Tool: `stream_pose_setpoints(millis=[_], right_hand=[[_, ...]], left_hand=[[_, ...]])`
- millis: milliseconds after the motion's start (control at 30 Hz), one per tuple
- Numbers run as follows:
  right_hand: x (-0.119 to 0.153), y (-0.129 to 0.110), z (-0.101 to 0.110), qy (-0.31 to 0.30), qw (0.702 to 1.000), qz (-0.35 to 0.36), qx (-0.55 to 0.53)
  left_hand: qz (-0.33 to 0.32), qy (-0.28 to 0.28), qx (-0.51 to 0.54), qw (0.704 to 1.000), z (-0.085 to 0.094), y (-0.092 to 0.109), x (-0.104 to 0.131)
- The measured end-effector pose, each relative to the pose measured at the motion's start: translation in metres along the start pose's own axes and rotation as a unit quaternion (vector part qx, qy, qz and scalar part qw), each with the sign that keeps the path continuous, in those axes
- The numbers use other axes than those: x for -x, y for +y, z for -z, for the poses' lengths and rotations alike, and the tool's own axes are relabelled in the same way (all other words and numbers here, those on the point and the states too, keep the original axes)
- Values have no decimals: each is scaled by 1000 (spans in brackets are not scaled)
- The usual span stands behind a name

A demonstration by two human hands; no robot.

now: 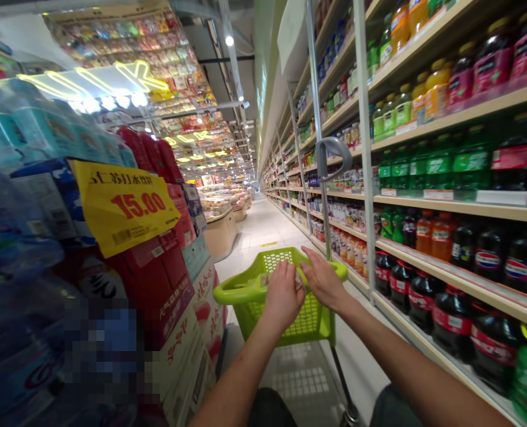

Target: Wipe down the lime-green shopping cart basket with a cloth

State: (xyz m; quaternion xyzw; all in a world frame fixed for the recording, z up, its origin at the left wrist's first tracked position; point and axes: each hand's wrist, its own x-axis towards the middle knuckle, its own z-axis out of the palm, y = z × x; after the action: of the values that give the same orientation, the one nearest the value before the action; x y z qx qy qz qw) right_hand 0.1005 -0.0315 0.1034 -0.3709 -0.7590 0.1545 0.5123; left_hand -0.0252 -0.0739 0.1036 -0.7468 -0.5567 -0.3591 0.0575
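Note:
A green shopping cart (285, 320) with a perforated basket stands straight in front of me. Over the near side of its basket is my left hand (284, 292), its fingers curled around a small pale item (297, 280) that is mostly hidden. Just to the right, my right hand (321, 277) is raised over the cart's rim, fingers stretched forward and slightly apart, with nothing visible in it. The two hands are close to each other near the small item.
Shelves of bottled drinks (436, 163) line the right side, with a grey handle (334, 159) on a metal pole. Stacked drink packs and boxes (169, 284) with a yellow price sign (127, 204) crowd the left. A tiled aisle (263, 219) runs ahead past display bins (221, 234).

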Motion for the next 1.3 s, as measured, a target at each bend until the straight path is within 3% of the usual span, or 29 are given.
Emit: stream_pose_setpoints(millis=[100, 167, 267, 333, 467, 533, 633, 733, 800, 867, 1033, 1100, 1200, 1300], right_hand=[[5, 30, 15, -33, 981, 31, 190], [10, 40, 16, -49, 965, 55, 253], [15, 39, 8, -8, 953, 67, 296], [17, 34, 2, 15, 949, 69, 308], [19, 30, -4, 35, 947, 89, 305], [19, 32, -3, 36, 949, 100, 297], [20, 34, -2, 37, 950, 108, 291], [20, 33, -4, 45, 951, 106, 287], [21, 30, -7, 56, 952, 102, 285], [23, 27, -10, 67, 952, 99, 283], [26, 25, -8, 67, 950, 103, 288], [26, 26, -5, 63, 948, 106, 293], [26, 27, -3, 56, 950, 111, 287], [27, 25, -5, 56, 954, 111, 275]], left_hand=[[48, 30, 1, 998, 9, -20, 7], [98, 78, -8, 992, 22, -40, 8], [125, 130, -37, 983, 31, -55, 5], [111, 119, -46, 986, 25, -44, 1], [32, 72, -70, 994, -2, -1, -7], [8, 66, -74, 995, -7, 3, -7], [5, 80, -70, 994, 6, -29, 2], [82, 148, -90, 982, 30, -75, 15], [110, 172, -100, 974, 37, -89, 19], [89, 172, -95, 977, 31, -79, 16], [-51, 110, -57, 991, -19, -8, -2], [-78, 99, -57, 990, -26, 2, -2], [-63, 108, -57, 990, -9, -23, 10], [31, 158, -69, 985, 21, -62, 25]])
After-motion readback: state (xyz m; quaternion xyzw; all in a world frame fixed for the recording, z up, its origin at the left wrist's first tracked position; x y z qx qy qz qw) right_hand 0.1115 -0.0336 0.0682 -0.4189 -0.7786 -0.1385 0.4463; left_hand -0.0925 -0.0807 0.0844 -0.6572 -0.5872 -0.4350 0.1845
